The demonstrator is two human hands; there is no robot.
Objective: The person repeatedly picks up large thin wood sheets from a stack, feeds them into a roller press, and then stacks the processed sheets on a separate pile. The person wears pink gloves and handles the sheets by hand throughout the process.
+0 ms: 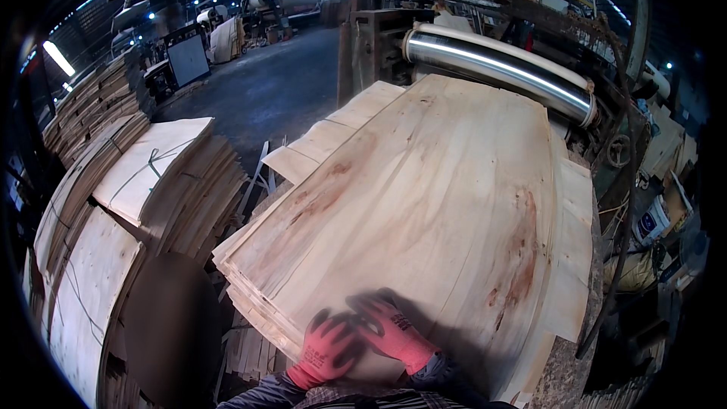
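Note:
A stack of pale wood veneer sheets (432,204) lies in front of me, its top sheet marked with reddish-brown streaks and knots. At its near end are both my hands, in red work gloves with dark fingertips. My left hand (327,350) is over the near edge, fingers loosely bent and apart. Just to its right, my right hand (395,333) reaches up and leftward over the top sheet, its fingers spread. The fingertips of the two hands come close together, somewhat blurred; whether they touch cannot be told. Neither hand shows anything held.
A shiny metal roller (500,68) of a machine spans the stack's far end. Bundled veneer piles (163,159) stand at left, tied with cord. A dark blurred shape (170,333) covers part of the lower left. At right are a handwheel (619,150) and a white bag (653,221).

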